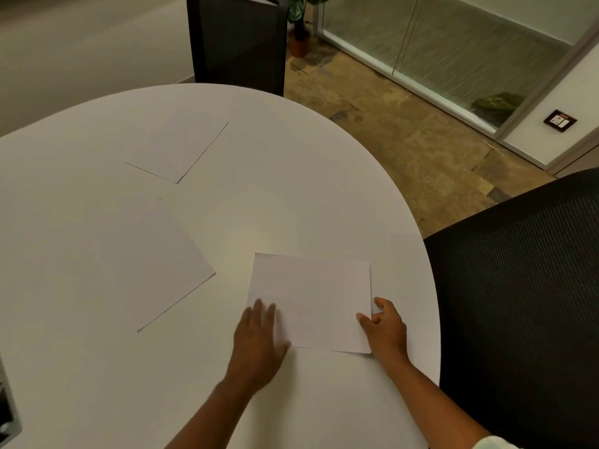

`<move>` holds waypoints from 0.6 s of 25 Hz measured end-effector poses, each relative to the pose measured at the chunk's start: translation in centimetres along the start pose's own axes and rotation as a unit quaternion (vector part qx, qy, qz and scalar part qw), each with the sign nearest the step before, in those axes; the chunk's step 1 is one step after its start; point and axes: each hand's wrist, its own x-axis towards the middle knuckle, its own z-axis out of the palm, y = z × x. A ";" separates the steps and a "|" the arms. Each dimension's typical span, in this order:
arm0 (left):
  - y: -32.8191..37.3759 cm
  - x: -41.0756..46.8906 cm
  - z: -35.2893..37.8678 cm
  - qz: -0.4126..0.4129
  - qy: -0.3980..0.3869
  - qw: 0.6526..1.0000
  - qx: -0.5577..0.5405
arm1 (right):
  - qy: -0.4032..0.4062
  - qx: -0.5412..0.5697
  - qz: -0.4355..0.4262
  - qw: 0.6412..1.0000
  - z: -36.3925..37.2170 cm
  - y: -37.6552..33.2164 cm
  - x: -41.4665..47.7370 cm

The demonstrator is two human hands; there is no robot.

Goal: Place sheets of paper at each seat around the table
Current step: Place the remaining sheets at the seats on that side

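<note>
Paper sheet [311, 303] lies flat on the white table [291, 189] before a black chair [525, 286]. Left hand [259, 345] presses flat, fingers spread, on its corner; right hand [385, 328] pinches its right edge.

Both hands [259, 345] [385, 328] on near sheet [311, 303]; two more sheets [176, 147] [146, 264] on table [291, 176].
</note>
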 end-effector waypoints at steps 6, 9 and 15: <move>0.0 -0.9 1.4 0.022 -0.088 0.994 0.062 | 0.037 -0.193 -0.179 0.964 0.3 0.9 -2.4; 0.1 -0.9 1.1 0.018 -0.099 0.993 0.067 | 0.001 -0.335 -0.325 0.884 1.1 2.4 -3.3; 0.1 -0.8 0.8 0.016 -0.086 0.995 0.053 | -0.060 -0.407 -0.307 0.858 3.3 3.3 -3.9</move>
